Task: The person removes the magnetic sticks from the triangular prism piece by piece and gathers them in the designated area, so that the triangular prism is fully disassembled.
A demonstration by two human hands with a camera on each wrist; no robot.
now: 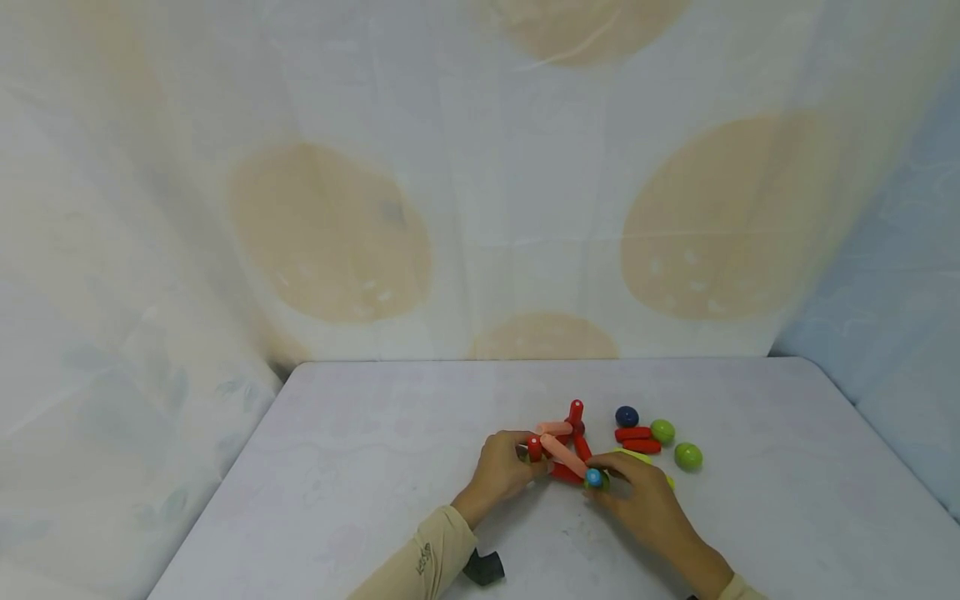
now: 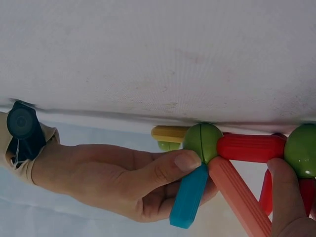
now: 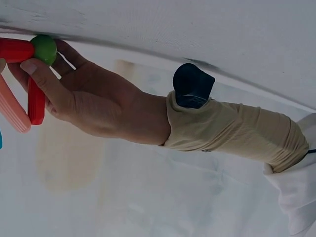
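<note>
on the white table [image 1: 360,467] before a dotted curtain [image 1: 330,233], both grips hold the stick-and-ball frame [image 1: 566,450].

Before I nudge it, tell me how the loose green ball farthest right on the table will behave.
The green ball looks smooth and round with nothing against it, so it will probably roll off at a light push. It seems small and glossy, likely light and a bit slippery to pinch. Similar balls cling to rods in the structure, so it may snap toward the red rods.
</note>
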